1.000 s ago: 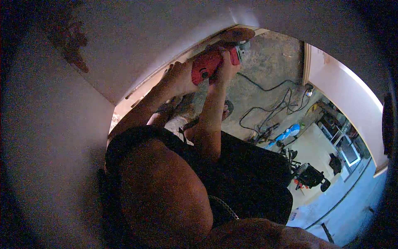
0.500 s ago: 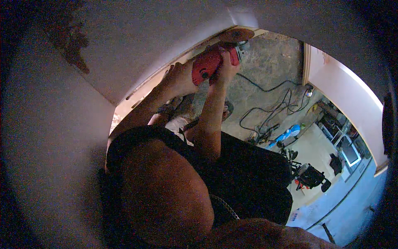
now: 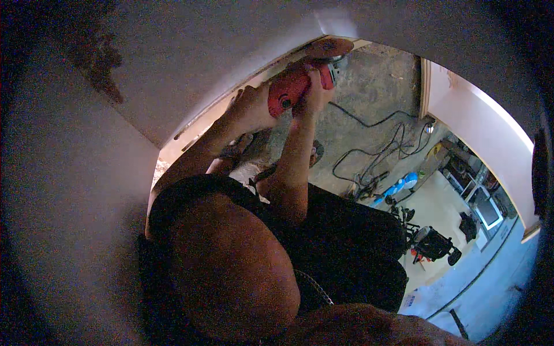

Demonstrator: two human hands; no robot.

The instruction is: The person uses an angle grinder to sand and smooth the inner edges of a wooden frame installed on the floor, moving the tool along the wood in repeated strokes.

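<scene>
A red angle grinder [image 3: 289,87] is held up near the top of the view, with a brownish round disc [image 3: 330,47] at its far end. My left hand [image 3: 254,108] is wrapped around the grinder's rear end. Its front part is gripped by my right hand [image 3: 311,94], with the thumb lying on top of the body. The disc is at the lower edge of a pale panel [image 3: 231,40], close against it; whether it touches or spins I cannot tell. The fingers on the underside of the grinder are partly hidden.
A dark cable [image 3: 369,125] runs from near the grinder in loops over the rough grey floor [image 3: 375,75]. Another pale panel [image 3: 467,109] stands at right. Farther off are a blue object [image 3: 404,184], a black wheeled item [image 3: 433,245] and a white-framed window-like piece [image 3: 487,209].
Almost nothing differs: both hands keep their grip and the grinder stays at the panel edge, with only a very slight shift.
</scene>
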